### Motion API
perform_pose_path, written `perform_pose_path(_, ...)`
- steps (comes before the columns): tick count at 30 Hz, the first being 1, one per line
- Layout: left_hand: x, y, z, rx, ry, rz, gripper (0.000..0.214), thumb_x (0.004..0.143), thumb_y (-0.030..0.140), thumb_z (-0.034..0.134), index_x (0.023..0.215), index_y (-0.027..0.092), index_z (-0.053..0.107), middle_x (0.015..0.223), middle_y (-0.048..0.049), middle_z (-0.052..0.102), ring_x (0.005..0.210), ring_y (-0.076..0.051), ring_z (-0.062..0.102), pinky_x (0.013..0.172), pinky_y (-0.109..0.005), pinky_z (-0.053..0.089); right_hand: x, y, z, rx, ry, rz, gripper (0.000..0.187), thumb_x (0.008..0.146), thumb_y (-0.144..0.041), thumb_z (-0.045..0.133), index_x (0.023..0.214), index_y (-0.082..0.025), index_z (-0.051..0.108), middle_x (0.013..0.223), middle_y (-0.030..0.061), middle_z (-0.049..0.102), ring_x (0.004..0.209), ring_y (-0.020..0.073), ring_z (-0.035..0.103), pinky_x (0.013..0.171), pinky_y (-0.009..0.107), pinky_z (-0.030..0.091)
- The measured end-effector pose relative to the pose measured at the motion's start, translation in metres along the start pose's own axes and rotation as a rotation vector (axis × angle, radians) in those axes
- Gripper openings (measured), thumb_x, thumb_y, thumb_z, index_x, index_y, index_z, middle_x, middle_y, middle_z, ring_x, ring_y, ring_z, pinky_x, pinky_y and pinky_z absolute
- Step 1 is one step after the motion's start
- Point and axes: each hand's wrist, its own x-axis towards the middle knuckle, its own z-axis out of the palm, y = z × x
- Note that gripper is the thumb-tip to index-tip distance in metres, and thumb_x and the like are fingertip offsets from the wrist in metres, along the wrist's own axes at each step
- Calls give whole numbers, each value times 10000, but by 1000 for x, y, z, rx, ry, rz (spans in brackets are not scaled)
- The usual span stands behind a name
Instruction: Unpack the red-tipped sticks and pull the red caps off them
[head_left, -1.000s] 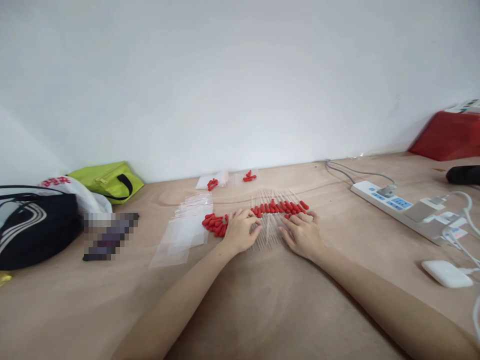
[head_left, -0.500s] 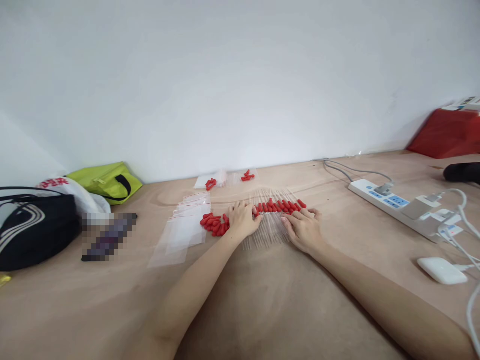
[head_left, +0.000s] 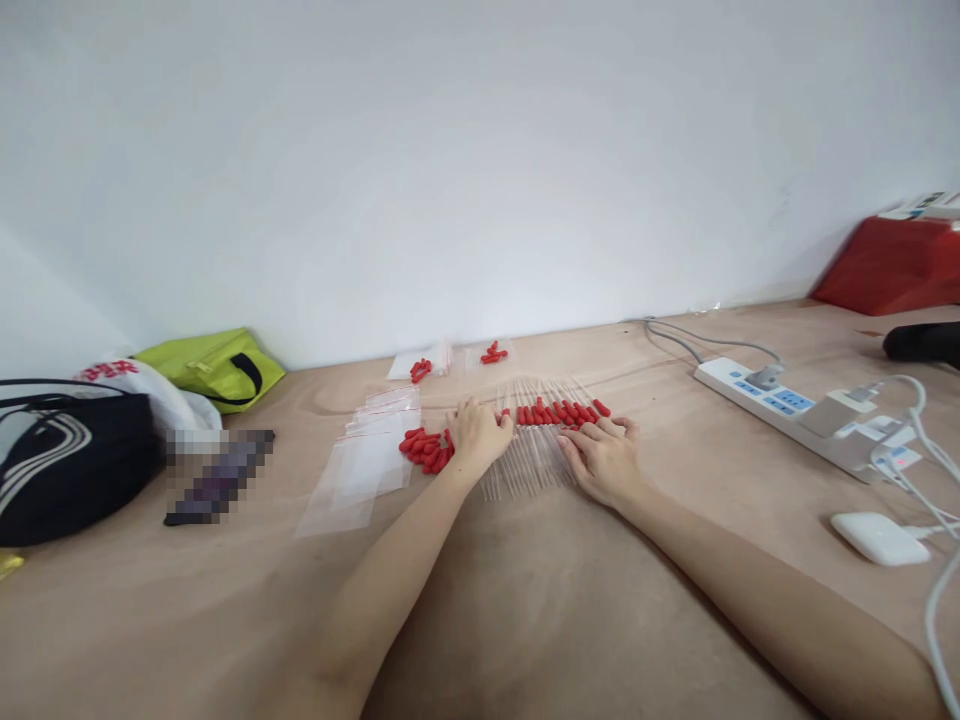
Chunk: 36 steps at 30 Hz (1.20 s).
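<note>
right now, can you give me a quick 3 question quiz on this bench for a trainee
1. True or false: the left hand rests between the loose pile of red caps and the row of clear tubes.
2. Which lies nearest the right hand? A. the green bag B. the row of clear tubes C. the white power strip
3. Fill in: the stack of clear zip bags lies on the ____ side of the pile of red caps.

Key
1. True.
2. B: the fingers lie on the tubes.
3. Left.
</note>
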Motion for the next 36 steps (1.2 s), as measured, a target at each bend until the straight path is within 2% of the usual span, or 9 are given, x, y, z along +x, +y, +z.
perform_pose_path(2,-5,-9,-8,-32,19,-12,199,717,335,526,638,195,643,814,-83,608,874,-270,526,748,-424,378,0,0,0,16,5,7,255,847,-294,416,828,-215,657,664,17,605,735,154,492,837,376,195)
perform_pose_path(4,-15,-22,-17,-65,65,54,185,723,326,530,640,196,632,786,-65,594,850,-246,528,732,-391,383,0,-1,-1,41,24,3,248,843,-299,422,894,-206,646,706,28,605,758,158,498,830,364,218)
perform_pose_path(10,-55,-58,-26,-85,252,468,160,776,287,508,707,191,615,760,-39,589,786,-183,514,743,-344,359,0,-4,-4,97,135,-128,372,811,-372,476,1120,-178,549,989,94,566,903,184,497,858,365,268)
perform_pose_path(15,-66,-63,-20,-43,398,644,109,765,250,542,707,186,609,740,-29,611,739,-166,503,746,-336,361,1,-10,-4,108,84,-295,296,801,-363,515,1074,-267,575,1042,49,575,979,190,480,939,424,202)
perform_pose_path(20,-64,-58,-17,-54,504,740,69,750,237,576,708,193,608,705,-11,618,710,-154,509,762,-341,362,1,-17,-3,152,82,-346,167,805,-352,529,915,-280,632,939,3,624,938,170,498,953,430,168)
perform_pose_path(27,-65,-59,-15,-65,529,742,52,749,243,586,720,211,614,712,-1,641,729,-154,536,798,-352,363,1,-30,2,147,78,-382,135,831,-265,505,882,-256,630,696,-29,622,803,131,509,945,399,176)
perform_pose_path(30,-64,-57,-15,-53,477,738,145,776,278,557,886,206,619,865,-28,667,850,-180,558,863,-384,342,0,-34,6,145,88,-391,152,845,-240,476,856,-235,627,638,-32,596,747,116,501,943,401,175)
perform_pose_path(33,-63,-55,-14,-22,391,771,271,815,338,506,1044,211,577,1057,-47,632,1006,-209,529,936,-428,286,0,-36,6,149,93,-409,163,849,-245,464,838,-227,626,625,-34,587,730,109,495,943,412,166)
perform_pose_path(36,-62,-54,-11,-47,359,791,169,833,316,490,926,248,615,1043,2,642,1034,-199,523,964,-441,256,0,-36,4,153,100,-431,171,848,-237,455,824,-222,623,609,-36,578,717,106,487,941,418,168)
